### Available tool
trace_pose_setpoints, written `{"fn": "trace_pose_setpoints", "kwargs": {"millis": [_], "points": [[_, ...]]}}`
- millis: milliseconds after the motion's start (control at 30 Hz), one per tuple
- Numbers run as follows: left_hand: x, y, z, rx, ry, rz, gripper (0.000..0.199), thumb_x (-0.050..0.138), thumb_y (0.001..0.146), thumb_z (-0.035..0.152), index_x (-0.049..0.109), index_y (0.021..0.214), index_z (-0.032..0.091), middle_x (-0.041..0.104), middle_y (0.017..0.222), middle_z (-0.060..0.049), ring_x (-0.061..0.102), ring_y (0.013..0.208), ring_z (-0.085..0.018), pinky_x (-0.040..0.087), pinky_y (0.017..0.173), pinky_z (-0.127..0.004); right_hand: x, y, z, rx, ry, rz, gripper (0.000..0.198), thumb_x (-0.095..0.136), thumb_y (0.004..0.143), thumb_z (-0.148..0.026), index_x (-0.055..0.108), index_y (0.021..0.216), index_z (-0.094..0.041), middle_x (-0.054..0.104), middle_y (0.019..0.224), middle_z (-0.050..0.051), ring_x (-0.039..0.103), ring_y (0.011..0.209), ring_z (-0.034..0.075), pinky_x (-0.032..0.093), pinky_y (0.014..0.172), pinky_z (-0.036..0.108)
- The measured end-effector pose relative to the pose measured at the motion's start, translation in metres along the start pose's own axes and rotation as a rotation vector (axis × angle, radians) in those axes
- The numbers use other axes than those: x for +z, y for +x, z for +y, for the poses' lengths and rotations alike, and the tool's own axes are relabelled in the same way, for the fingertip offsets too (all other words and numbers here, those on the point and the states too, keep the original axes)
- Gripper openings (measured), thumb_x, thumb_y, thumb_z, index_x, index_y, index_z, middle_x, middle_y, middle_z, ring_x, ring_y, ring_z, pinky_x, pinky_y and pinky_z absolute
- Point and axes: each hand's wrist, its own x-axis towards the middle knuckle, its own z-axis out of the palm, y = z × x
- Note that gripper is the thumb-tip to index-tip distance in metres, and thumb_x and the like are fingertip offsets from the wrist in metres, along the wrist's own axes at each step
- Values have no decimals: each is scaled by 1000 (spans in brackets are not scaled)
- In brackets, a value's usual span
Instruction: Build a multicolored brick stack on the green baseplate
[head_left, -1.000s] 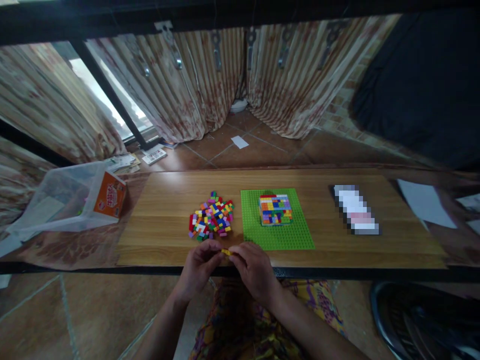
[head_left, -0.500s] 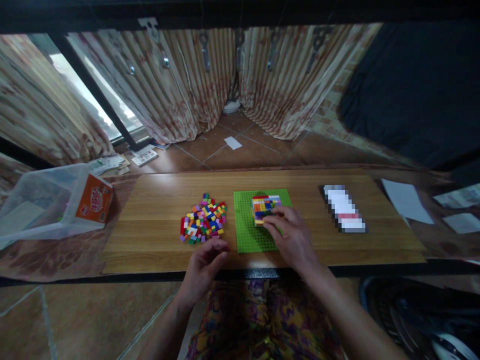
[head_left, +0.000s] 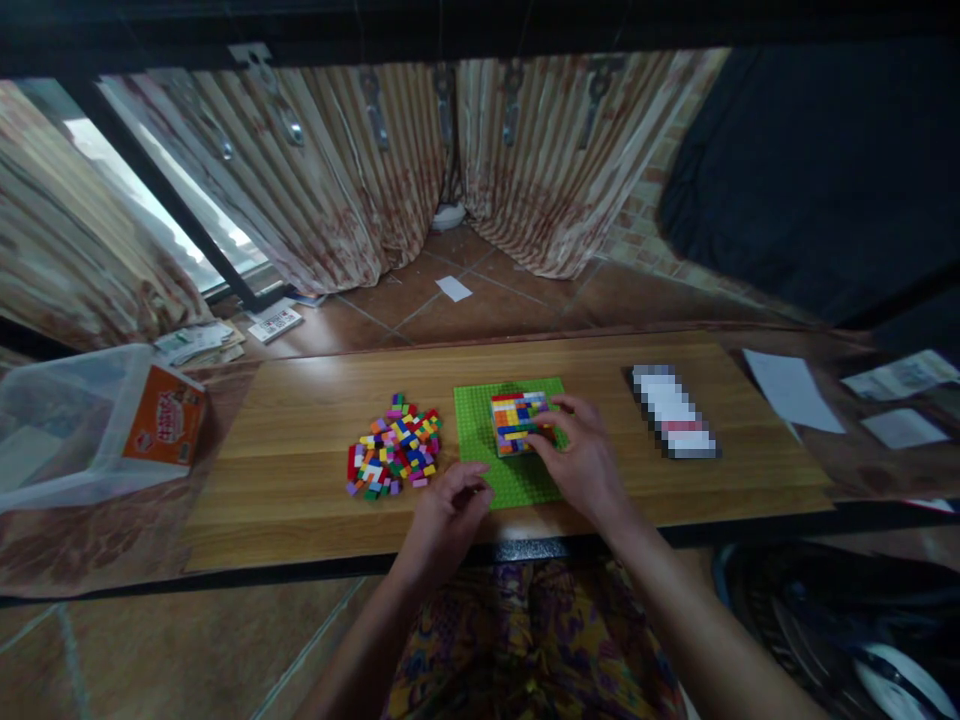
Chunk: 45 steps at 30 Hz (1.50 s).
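Note:
A block of stacked toy bricks [head_left: 517, 412] in many colours stands on a green studded baseplate [head_left: 474, 440]. My right hand [head_left: 589, 460] is at the block's right side, thumb and forefinger apart, with the thumb tip close to a yellow brick [head_left: 516, 436] on top. Whether those fingertips press on the block I cannot tell. My left hand [head_left: 452, 510] hovers by the baseplate's front left corner, fingers loosely curled and thumb apart; I see nothing in it. To its upper left lies a pile of loose toy bricks [head_left: 396, 445].
The wooden board [head_left: 285, 430] carries a pixelated phone-like object [head_left: 675, 410] on the right. A clear plastic bin [head_left: 75, 420] with an orange label stands at the left. Paper sheets [head_left: 793, 388] lie beyond the board's right end. Curtains [head_left: 525, 170] hang behind.
My left hand has moved right, from the pile's front edge to the baseplate's corner. My right thumb and forefinger have spread apart at the block. The whole view has shifted slightly.

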Motion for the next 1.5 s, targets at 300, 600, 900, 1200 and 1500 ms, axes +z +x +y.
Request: {"fn": "trace_pose_setpoints", "kwargs": {"millis": [300, 600, 900, 1200, 1500], "points": [[16, 16, 16, 82, 189, -46, 45, 56, 84, 23, 55, 129, 17, 64, 68, -1, 56, 60, -16, 39, 58, -26, 9, -12, -6, 144, 75, 103, 33, 58, 86, -39, 60, 114, -21, 56, 118, 13, 51, 115, 27, 41, 99, 49], [26, 23, 13, 111, 222, -52, 47, 55, 84, 22, 53, 131, 17, 64, 69, 0, 52, 55, -14, 37, 55, -25, 28, -12, -5, 231, 90, 142, 46, 59, 84, -45, 54, 121, -18, 58, 115, 14, 52, 110, 29, 42, 96, 49], [26, 23, 3, 125, 309, -73, 52, 51, 87, 22, 44, 137, 16, 65, 74, -2, 57, 61, -14, 40, 58, -25, 38, -15, -2, 306, 184, 154, 51, 59, 84, -46, 51, 126, -18, 60, 121, 15, 55, 112, 28, 42, 98, 48], [24, 9, 0, 124, 394, -45, 55, 52, 85, 19, 42, 139, 19, 68, 79, -1, 60, 63, -14, 44, 60, -24, 31, -17, 6, 296, 237, 143, 53, 59, 84, -48, 52, 126, -17, 62, 118, 15, 58, 108, 27, 45, 95, 48], [-49, -32, -9, 94, 504, 360, 15, 52, 87, 24, 64, 94, 18, 68, 88, -3, 63, 76, -14, 48, 70, -24, -13, -52, 18, 313, 132, 173, 37, 55, 88, -44, 62, 115, -20, 63, 112, 11, 61, 100, 24, 49, 88, 43]]}}
